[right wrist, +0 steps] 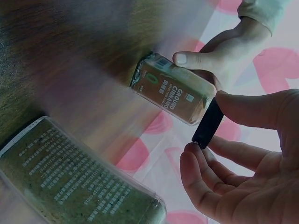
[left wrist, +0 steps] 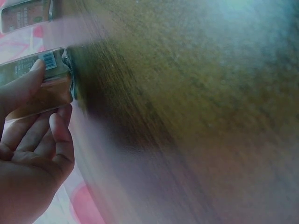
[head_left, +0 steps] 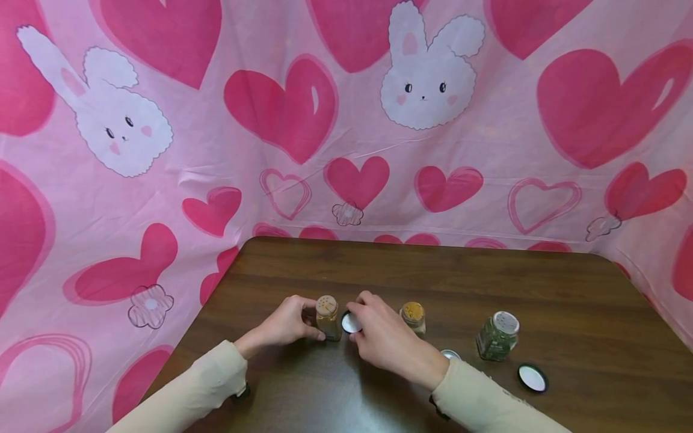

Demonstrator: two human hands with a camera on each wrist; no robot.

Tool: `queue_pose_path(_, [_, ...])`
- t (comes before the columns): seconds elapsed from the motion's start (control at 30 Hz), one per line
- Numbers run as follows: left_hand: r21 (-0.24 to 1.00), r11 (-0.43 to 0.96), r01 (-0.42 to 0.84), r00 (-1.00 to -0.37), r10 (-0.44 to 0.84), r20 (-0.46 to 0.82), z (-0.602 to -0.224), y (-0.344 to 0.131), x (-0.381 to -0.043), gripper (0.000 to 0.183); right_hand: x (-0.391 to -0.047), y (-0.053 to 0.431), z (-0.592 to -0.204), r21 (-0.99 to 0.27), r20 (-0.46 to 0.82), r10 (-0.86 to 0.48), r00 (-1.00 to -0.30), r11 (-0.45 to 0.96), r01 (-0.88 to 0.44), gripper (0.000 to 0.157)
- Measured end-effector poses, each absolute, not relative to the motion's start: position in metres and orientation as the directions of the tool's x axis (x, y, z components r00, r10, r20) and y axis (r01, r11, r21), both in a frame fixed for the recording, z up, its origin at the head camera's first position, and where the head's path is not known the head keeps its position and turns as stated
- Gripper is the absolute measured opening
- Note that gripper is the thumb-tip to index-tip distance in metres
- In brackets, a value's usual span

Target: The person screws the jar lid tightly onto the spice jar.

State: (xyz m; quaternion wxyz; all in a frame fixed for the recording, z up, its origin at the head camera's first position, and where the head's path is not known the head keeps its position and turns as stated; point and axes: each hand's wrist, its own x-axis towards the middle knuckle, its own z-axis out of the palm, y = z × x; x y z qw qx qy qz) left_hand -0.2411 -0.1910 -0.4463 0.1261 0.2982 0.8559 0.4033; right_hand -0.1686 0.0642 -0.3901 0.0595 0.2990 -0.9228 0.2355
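My left hand (head_left: 287,322) holds a spice jar (head_left: 328,328), thumb on one side and fingers on the other, upright on the table. The label reads ground cinnamon in the right wrist view, and a perforated shaker top shows in the head view. Right beside that top, my right hand (head_left: 387,337) pinches a round black lid (right wrist: 209,122) by its rim between thumb and fingers. The white inside of this lid faces the jar in the head view. In the left wrist view, the left thumb (left wrist: 30,81) lies by the barcode on the jar.
Beyond the right hand stands a jar with a yellow top (head_left: 414,313). Farther right are a jar of green herbs (head_left: 495,341) with a shaker top and an upturned lid (head_left: 533,378). Another lid (head_left: 450,355) is partly hidden by the right forearm. A heart-patterned cloth backs the wooden table (head_left: 303,264).
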Motion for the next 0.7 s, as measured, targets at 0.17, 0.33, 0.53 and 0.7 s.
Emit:
queue_pose_path(0.17, [0.768, 0.492, 0.409, -0.79, 0.612, 0.029, -0.446, -0.191, -0.241, 0.037, -0.169, 0.064, -0.389, -0.395, 0.27, -0.516, -0.813, 0.711, -0.582, 0.04])
queue_pose_path(0.33, [0.779, 0.485, 0.397, -0.79, 0.613, 0.021, -0.446, -0.191, -0.24, 0.04, -0.17, 0.062, -0.389, -0.387, 0.293, -0.511, -0.808, 0.709, -0.589, 0.04])
queue_pose_path(0.53, [0.789, 0.472, 0.392, -0.787, 0.617, 0.022, -0.434, -0.188, -0.234, 0.039, -0.171, 0.06, -0.389, -0.375, 0.311, -0.506, -0.804, 0.712, -0.593, 0.04])
queue_pose_path(0.7, [0.782, 0.487, 0.389, -0.792, 0.611, 0.013, -0.444, -0.19, -0.24, 0.039, -0.173, 0.058, -0.389, -0.37, 0.321, -0.504, -0.802, 0.713, -0.596, 0.039])
